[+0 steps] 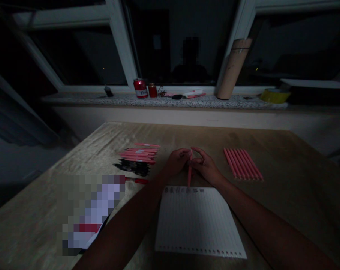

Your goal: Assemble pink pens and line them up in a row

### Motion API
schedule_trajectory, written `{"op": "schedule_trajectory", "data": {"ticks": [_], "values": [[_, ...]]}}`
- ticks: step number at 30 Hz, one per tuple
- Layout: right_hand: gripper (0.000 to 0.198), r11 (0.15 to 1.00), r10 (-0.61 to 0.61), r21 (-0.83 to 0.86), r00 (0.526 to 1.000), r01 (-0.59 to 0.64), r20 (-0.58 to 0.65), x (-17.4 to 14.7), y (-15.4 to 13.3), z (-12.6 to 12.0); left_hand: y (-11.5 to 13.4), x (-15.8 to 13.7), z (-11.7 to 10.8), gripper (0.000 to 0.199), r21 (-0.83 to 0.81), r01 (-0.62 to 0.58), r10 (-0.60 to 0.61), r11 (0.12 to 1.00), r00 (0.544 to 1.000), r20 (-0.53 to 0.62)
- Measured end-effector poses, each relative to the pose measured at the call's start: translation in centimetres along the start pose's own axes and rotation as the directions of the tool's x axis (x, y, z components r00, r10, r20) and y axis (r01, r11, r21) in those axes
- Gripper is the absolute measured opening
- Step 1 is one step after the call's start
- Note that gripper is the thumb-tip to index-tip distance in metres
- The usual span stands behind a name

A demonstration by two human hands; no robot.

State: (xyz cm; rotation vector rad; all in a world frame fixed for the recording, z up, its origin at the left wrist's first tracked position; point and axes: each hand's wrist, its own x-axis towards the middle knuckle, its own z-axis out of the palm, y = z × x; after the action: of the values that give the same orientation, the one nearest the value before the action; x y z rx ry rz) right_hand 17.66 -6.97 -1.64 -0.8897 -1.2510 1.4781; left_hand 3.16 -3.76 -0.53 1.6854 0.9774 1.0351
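Note:
Both hands meet above the far edge of a lined sheet of paper point(198, 221) with scribbled marks along its top. Between them a slim pink pen point(189, 176) stands upright, its lower end close to the paper's edge. My left hand point(177, 161) closes on the pen's upper part from the left. From the right, my right hand point(205, 165) pinches the same pen, index finger near its top. Several pink pens point(243, 164) lie in a neat row to the right. Leftward are a looser pile of pink pens point(138, 154) and black pens point(133, 167).
A red pen point(137, 180) lies left of my forearm, beside a blurred-out pale object point(99, 210). On the granite windowsill point(113, 100) stand a red can point(141, 88), a small red jar point(152, 90), a cardboard tube point(234, 69) and yellow tape point(275, 96). The light is dim.

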Motion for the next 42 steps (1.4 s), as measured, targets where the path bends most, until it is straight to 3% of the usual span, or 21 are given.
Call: {"op": "schedule_trajectory", "data": {"ticks": [3,7,15,19,22,28,31,34,37,42], "values": [[0.068,1.000,-0.006,0.002,1.000,0.006,-0.030,0.1,0.2,-0.1,-0.2,0.0,0.0,0.031,0.001,0.000,0.000,1.000,1.000,0.002],[0.066,0.998,-0.061,0.012,0.983,0.064,-0.174,0.4,0.3,-0.3,-0.5,0.1,0.0,0.035,-0.024,0.017,-0.016,1.000,1.000,0.013],[0.057,0.980,-0.194,-0.027,0.896,0.200,-0.400,0.6,0.0,-0.9,-0.4,0.0,-0.1,0.039,0.024,0.034,-0.035,0.999,0.999,0.028],[0.053,0.964,-0.249,-0.038,0.840,0.264,-0.482,0.4,-0.4,-0.9,-0.5,0.0,-0.6,0.039,-0.060,0.083,-0.074,0.995,0.989,0.127],[0.051,0.961,-0.255,-0.042,0.819,0.273,-0.514,0.4,-0.6,-0.9,-0.7,0.2,-1.3,0.043,-0.117,0.116,-0.098,0.986,0.985,0.145],[0.036,0.948,-0.268,-0.278,0.857,0.154,-0.441,0.6,-0.6,-2.0,-1.0,0.2,-2.3,0.039,-0.079,0.087,-0.081,0.993,0.994,0.071],[0.032,0.852,-0.293,-0.512,0.912,0.112,-0.288,0.5,-0.7,-2.9,-1.1,0.1,-2.4,0.032,0.000,0.045,-0.045,0.999,0.996,0.075],[0.027,0.632,-0.302,-0.760,0.951,0.152,-0.061,0.1,-1.0,-3.2,-1.3,0.0,-2.5,0.027,0.090,-0.025,0.015,0.996,0.994,0.109],[0.025,0.404,-0.266,-0.886,0.956,0.226,0.123,-0.1,-1.3,-3.0,-1.4,0.0,-2.6,0.025,0.208,-0.116,0.087,0.971,0.986,0.143],[0.025,0.169,-0.248,-0.956,0.949,0.238,0.193,0.0,-1.5,-2.3,-1.0,-0.2,-2.6,0.024,0.514,-0.199,0.142,0.834,0.979,0.148]]}}
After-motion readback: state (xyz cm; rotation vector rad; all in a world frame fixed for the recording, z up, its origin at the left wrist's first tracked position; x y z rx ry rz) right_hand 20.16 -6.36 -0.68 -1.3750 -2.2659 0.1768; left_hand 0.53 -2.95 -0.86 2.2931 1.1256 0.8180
